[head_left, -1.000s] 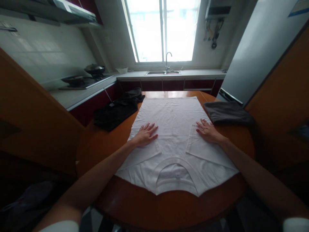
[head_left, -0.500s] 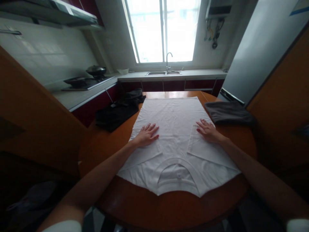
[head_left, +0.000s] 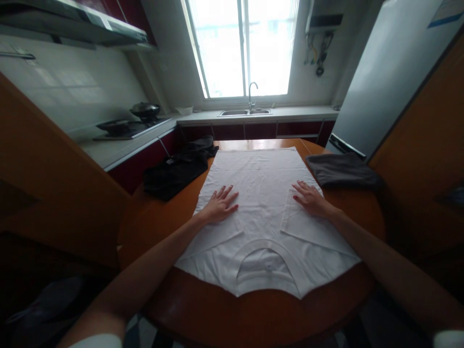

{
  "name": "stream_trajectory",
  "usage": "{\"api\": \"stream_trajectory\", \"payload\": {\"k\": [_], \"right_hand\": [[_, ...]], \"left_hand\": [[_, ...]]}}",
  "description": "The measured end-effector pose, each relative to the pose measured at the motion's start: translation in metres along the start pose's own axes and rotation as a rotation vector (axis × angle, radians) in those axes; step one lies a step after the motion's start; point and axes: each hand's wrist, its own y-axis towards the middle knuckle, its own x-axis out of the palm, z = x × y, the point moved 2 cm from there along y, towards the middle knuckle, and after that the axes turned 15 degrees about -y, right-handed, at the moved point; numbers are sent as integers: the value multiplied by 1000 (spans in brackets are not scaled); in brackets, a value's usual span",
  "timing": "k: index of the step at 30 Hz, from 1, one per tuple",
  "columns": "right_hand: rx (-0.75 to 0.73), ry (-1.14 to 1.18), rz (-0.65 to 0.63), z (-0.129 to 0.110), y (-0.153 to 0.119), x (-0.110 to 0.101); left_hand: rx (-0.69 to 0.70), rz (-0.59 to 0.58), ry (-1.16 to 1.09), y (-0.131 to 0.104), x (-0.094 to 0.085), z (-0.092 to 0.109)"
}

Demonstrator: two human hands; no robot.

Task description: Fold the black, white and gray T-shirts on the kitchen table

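A white T-shirt (head_left: pixel 261 193) lies spread on the round wooden table (head_left: pixel 253 319), its collar toward me and both sleeves folded inward over the body. My left hand (head_left: pixel 219 205) rests flat on the folded left sleeve, fingers spread. On the other side, my right hand (head_left: pixel 310 197) lies flat near the shirt's right edge, over the upper part of the folded right sleeve, its fingers also apart. Neither hand grips the cloth. Small wrinkles show in the fabric near the collar and shoulders.
Dark clothing (head_left: pixel 177 169) is heaped at the table's back left. A folded grey cloth (head_left: pixel 342 170) lies at the back right. Beyond are a counter with a sink (head_left: pixel 245 112), a stove with pans (head_left: pixel 145 110) at left and a fridge (head_left: pixel 395 72) at right.
The view has tilted slightly, so the background sits a little lower. Both hands remain flat on the shirt, with barely any movement; the shirt looks unchanged.
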Motion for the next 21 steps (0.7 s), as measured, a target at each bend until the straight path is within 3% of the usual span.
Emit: {"api": "stream_trajectory", "payload": {"k": [6,12,16,21], "right_hand": [[-49,122,123,-2,1,-8],[-149,294,239,-14,-12,-50],[-300,334,108,-46,-52,-79],[-447,363,-155,-86,-118,-88]], "left_hand": [[99,-11,-58,-12,-15,8],[312,-212,-221,-48,-53,47],[420,-325,-317,-85,-57,87],[519,-368,-351,-129,-28,114]]}}
